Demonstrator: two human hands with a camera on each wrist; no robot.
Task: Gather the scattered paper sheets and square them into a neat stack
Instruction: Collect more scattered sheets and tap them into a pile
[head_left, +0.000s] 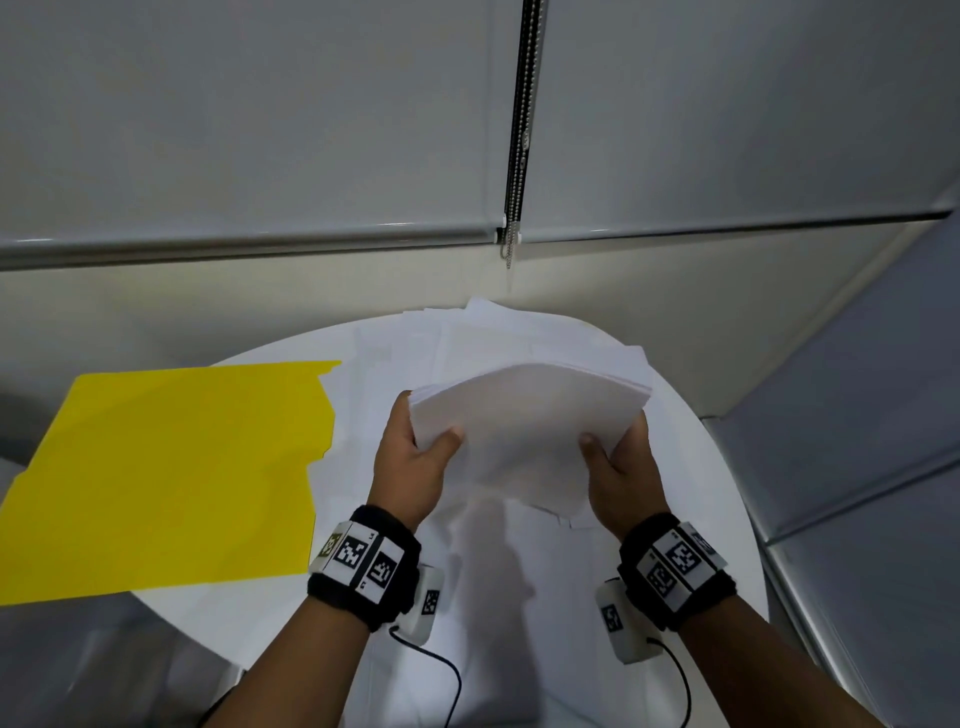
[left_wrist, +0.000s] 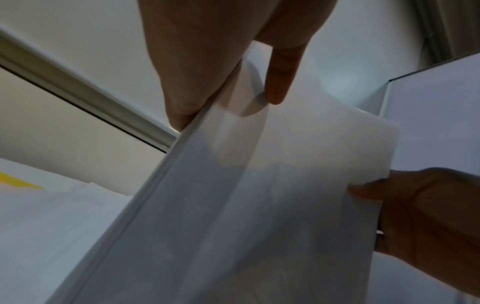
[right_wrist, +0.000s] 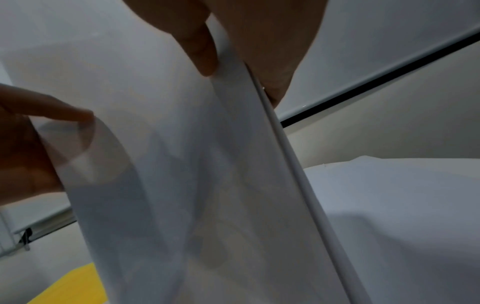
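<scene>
A thick bundle of white paper sheets (head_left: 524, 431) is lifted above the round white table (head_left: 717, 519), bowed upward in the middle. My left hand (head_left: 415, 452) grips its left edge, thumb on top. My right hand (head_left: 621, 467) grips the right edge the same way. In the left wrist view the paper bundle (left_wrist: 259, 205) runs between my left hand (left_wrist: 228, 82) and my right hand (left_wrist: 420, 216). The right wrist view shows the bundle (right_wrist: 182, 174) pinched by my right hand (right_wrist: 233, 51). More loose white sheets (head_left: 519, 332) lie spread on the table behind.
A yellow folder (head_left: 171, 473) lies at the table's left, overhanging its edge. A grey wall with a window blind and its bead chain (head_left: 522, 130) stands right behind the table. A grey ledge (head_left: 857, 415) runs along the right.
</scene>
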